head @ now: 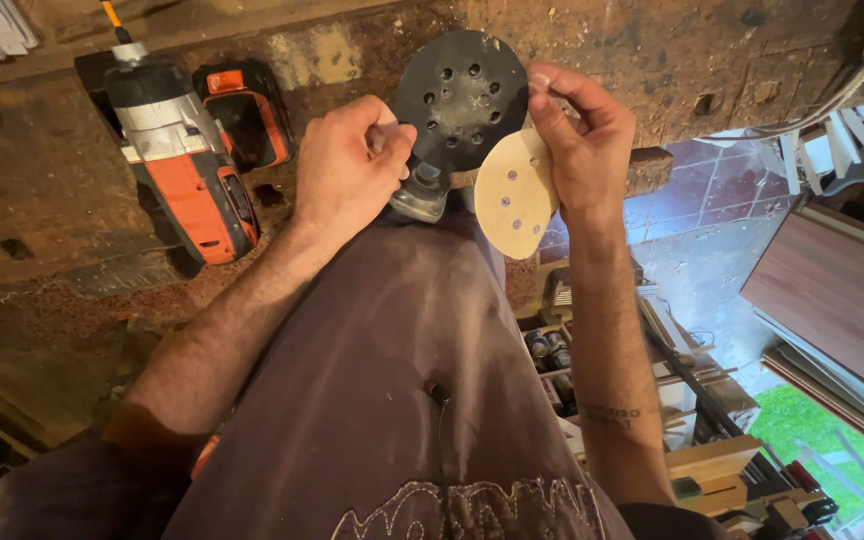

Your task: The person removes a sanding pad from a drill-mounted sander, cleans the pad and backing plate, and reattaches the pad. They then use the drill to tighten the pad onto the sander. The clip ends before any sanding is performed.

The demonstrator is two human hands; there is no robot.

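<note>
My left hand [347, 165] grips the body of a sander [422, 195] at the workbench edge, its round black perforated pad [462, 95] turned up toward me. My right hand [577, 140] pinches a tan sanding disc [515, 195] with several holes by its upper edge. The disc hangs peeled away from the pad's right side, touching it only near my fingertips.
An orange and grey cordless drill [187, 160] lies on the worn wooden workbench [42, 190] to the left, beside an orange and black battery [247, 110]. Below right are shelves with tools and boxes [602, 350], wooden boards [837, 300] and a tiled floor [712, 190].
</note>
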